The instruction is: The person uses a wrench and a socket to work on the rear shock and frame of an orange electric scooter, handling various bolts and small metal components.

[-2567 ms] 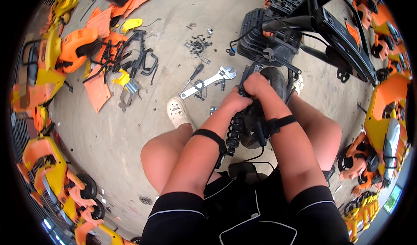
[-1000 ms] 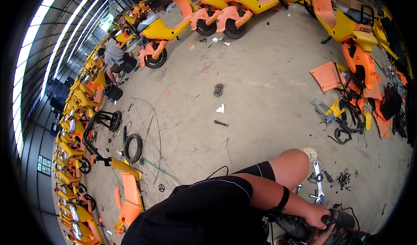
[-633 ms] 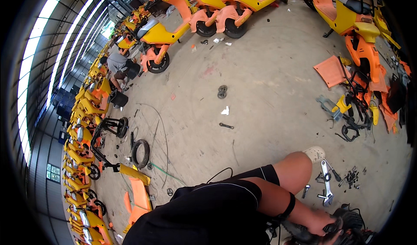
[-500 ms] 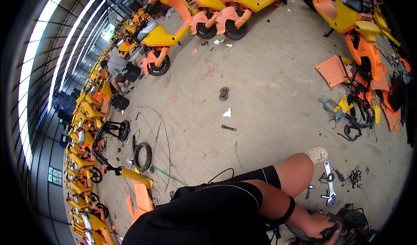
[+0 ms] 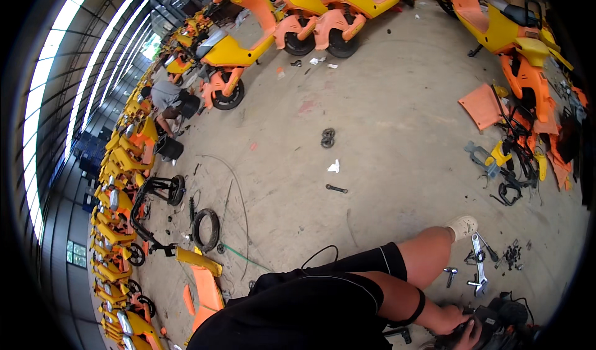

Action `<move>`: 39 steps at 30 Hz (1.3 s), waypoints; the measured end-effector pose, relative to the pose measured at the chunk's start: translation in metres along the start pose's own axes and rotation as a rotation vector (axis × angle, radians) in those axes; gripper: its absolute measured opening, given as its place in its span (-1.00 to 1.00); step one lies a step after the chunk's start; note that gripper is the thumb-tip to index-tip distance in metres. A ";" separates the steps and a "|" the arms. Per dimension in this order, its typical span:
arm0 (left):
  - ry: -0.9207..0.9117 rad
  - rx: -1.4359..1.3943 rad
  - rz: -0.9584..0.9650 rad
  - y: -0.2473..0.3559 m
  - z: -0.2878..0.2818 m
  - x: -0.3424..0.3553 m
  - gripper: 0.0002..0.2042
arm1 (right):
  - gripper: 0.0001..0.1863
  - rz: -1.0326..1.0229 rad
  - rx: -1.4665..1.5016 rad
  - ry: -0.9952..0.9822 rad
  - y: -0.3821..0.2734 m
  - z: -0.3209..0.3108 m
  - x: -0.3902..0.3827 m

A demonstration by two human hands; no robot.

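Wrench (image 5: 479, 266), adjustable and silver, flat on the floor (image 5: 397, 132); all places taken from it. Dark assembly (image 5: 510, 313) lies just below the wrench, with both my hands at its left side. My left hand (image 5: 448, 320), below and left of the wrench, has its fingers bent against the near edge of the assembly; whether they clamp on it or only rest there, I cannot tell. My right hand (image 5: 472, 335) is lower, close beside the left and partly out of view. Its fingers slant up along the dark part; grip unclear there too, fingertips too blurred to read.

Just right of the wrench: a screwdriver (image 5: 492, 252), then a scatter of small dark fasteners (image 5: 512, 257). Left of it, near: a short silver-and-black tool (image 5: 451, 276). Above its upper end, my pale shoe (image 5: 462, 227). Well left of the wrench: a loose black tyre (image 5: 205, 231). Far up and left, a crouching co-worker (image 5: 166, 95) beside a black bin (image 5: 169, 147).
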State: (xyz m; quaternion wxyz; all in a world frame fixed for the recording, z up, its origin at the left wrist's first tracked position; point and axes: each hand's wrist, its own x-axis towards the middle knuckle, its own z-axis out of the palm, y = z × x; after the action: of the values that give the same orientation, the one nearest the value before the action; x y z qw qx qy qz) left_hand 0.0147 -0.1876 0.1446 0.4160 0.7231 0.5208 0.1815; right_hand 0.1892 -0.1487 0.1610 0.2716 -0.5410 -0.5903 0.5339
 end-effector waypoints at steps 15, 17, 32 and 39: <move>0.300 -0.057 0.545 0.140 -0.180 -0.084 -0.32 | -0.54 -0.687 -0.729 0.553 -0.273 0.021 -0.117; 0.282 -0.038 0.625 0.163 -0.193 -0.102 -0.33 | -0.58 -0.770 -0.714 0.673 -0.292 0.030 -0.143; 0.245 0.073 0.336 0.047 -0.094 -0.086 -0.48 | -0.65 -0.446 -0.617 0.459 -0.180 0.071 -0.104; 0.088 -0.041 0.105 -0.032 -0.058 -0.110 -0.42 | -0.68 -0.447 -0.758 0.181 -0.115 0.121 -0.082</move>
State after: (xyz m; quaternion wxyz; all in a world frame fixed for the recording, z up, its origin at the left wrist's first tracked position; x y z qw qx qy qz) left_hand -0.0880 -0.2597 0.1727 0.3970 0.7321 0.4961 0.2453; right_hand 0.0625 -0.2483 0.2540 0.2133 -0.5060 -0.8206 0.1585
